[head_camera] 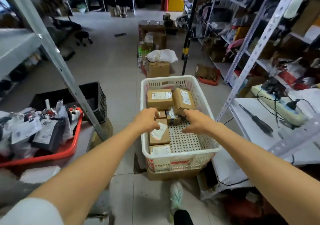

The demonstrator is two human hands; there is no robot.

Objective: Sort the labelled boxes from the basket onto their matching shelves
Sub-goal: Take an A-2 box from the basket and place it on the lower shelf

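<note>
A white plastic basket [210,148] stands on a carton on the floor and holds several labelled cardboard boxes. Two at the back read A-2: one on the left [159,97], one tilted on the right [183,100]. A small taped box [172,118] lies in the middle, and another A-2 box [160,150] sits at the near left corner. My left hand [147,119] curls its fingers over the far end of a brown labelled box [160,134], thumb by its label. My right hand [197,121] reaches in with spread fingers that touch the small taped box.
Metal shelving [259,39] packed with goods runs along the right, with a white lower shelf [251,120] holding a screwdriver and a power strip. At left, a slanted shelf post [57,56], a red tray of bagged items [57,152] and a black crate [97,94]. Cartons crowd the aisle ahead.
</note>
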